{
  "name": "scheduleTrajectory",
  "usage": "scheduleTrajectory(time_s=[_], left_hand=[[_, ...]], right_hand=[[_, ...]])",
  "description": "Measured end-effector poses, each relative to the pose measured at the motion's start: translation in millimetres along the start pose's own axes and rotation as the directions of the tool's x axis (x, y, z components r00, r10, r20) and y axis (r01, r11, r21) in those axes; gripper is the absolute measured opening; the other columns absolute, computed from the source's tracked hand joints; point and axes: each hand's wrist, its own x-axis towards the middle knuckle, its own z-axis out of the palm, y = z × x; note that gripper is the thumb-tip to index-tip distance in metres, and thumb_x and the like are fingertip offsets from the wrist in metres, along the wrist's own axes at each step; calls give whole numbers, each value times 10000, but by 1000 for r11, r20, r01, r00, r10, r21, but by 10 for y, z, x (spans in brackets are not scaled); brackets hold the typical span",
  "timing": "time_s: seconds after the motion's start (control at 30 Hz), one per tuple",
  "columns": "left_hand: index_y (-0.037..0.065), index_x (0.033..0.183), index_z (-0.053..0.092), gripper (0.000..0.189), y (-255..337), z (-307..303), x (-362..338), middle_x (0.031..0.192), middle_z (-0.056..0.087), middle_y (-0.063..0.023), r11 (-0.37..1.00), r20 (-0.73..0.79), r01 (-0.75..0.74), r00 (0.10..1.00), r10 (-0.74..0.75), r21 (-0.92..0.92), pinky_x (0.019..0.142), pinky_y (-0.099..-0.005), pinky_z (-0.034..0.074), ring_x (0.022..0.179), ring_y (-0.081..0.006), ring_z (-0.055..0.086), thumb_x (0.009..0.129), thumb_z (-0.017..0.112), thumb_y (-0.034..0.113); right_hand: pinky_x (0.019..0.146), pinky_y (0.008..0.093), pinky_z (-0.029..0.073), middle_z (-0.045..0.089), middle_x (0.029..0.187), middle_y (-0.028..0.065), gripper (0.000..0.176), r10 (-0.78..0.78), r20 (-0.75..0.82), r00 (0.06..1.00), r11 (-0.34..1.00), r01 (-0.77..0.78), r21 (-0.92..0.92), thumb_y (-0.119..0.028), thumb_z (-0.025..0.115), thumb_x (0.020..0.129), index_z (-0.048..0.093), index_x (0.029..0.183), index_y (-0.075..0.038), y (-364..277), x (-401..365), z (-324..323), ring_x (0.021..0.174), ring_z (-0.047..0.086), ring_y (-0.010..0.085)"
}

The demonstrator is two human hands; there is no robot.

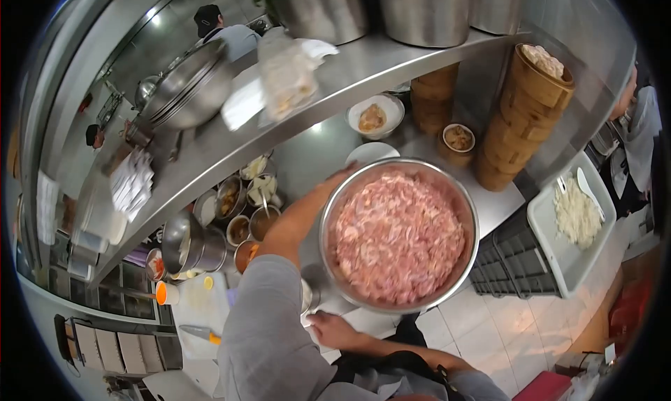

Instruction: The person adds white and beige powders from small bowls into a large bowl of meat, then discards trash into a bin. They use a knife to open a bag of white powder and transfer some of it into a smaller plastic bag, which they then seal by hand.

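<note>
A large steel bowl (471, 261) heaped with raw, pinkish chopped meat (398, 237) is directly in front of me, at the counter's near edge. My left hand (342, 176) reaches past its far left side, close to a white round plate (372, 152); the bowl's rim hides part of the hand, and its grip does not show. Below the bowl, my right hand (334, 330) is low by the counter's edge with its fingers curled. Beside those fingertips is a small pale thing (306, 318) that I cannot make out.
Bamboo steamers (521, 121) stand stacked at the right of the counter. A white tub (552, 254) of shredded white food rests on a dark crate (514, 265). On the left are a cutting board (199, 306), a knife (199, 332) and several ingredient containers. A steel shelf (349, 86) crosses above.
</note>
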Motion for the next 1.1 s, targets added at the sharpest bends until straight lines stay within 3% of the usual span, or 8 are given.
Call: scheduleTrajectory(time_s=[0.13, 0.2, 0.33, 0.47, 0.6, 0.7, 0.8, 1.1], left_hand=[[143, 1413, 260, 584, -514, -142, -126, 1442, 293, -95, 800, -35, 585, 804, -594, -130, 1098, -340, 187, 1352, -260, 198, 936, 299, 476], [175, 1413, 263, 529, -430, -341, -502, 1462, 235, -127, 499, 49, 35, 987, -155, 866, 1110, -368, 167, 1368, -291, 151, 942, 315, 409], [210, 1396, 297, 522, -1032, -660, -569, 1488, 145, -124, 562, -91, 102, 995, -47, 821, 1083, -408, 243, 1358, -323, 173, 918, 380, 403], [137, 1339, 395, 495, -519, -483, -900, 1388, 360, -145, 652, -285, 250, 957, -53, 716, 1053, -409, 300, 1291, -298, 324, 861, 486, 226], [61, 870, 647, 143, 59, -121, -2322, 822, 632, -169, 913, -829, 126, 479, 287, 389, 674, -365, 489, 742, -335, 612, 796, 529, 98], [9, 807, 595, 96, -409, 470, -3722, 754, 610, -142, 896, -909, 365, 407, 92, 254, 591, -343, 496, 633, -277, 612, 811, 547, 92], [-28, 862, 565, 219, -544, 1079, -4390, 760, 590, -115, 745, -564, 224, 530, -634, -628, 528, -317, 509, 607, -227, 626, 856, 580, 191], [-90, 807, 524, 156, -622, 1418, -4155, 745, 562, -130, 642, -549, -71, 594, -587, -763, 560, -335, 565, 684, -266, 649, 821, 533, 65]], right_hand=[[662, 424, 489, 555, 829, 199, 309, 9, 45, 999, 997, -12, 78, -62, 522, 788, 494, 1080, 34, -28, -28, -110, 754, 580, 360], [649, 417, 487, 547, 836, 194, 298, 53, 121, 991, 995, -63, 79, -91, 530, 804, 488, 1071, 35, -22, 44, -180, 756, 578, 354], [614, 424, 484, 547, 771, 189, 237, 14, 13, 1000, 999, -14, -31, -110, 514, 817, 501, 1013, 23, -93, 128, -230, 707, 585, 351], [568, 418, 508, 577, 753, 194, 220, 75, 50, 996, 970, -61, -233, -68, 495, 748, 501, 940, 39, -15, 184, -42, 658, 608, 335], [543, 438, 511, 607, 684, 183, 115, 213, 124, 969, 826, -111, -552, -81, 498, 738, 566, 778, 2, -306, 489, -163, 621, 628, 320], [526, 406, 507, 632, 700, 138, 145, 237, 203, 950, 635, 6, -772, -161, 514, 753, 620, 709, -72, -400, 680, -226, 623, 635, 273], [564, 376, 518, 618, 681, 158, 120, 158, 154, 975, 646, 16, -763, -121, 522, 737, 595, 669, -54, -339, 691, -239, 659, 635, 293], [550, 311, 463, 625, 729, 140, 159, 123, -130, 984, 989, -132, -65, -83, 595, 825, 593, 942, 25, -253, 666, -132, 576, 577, 226]])
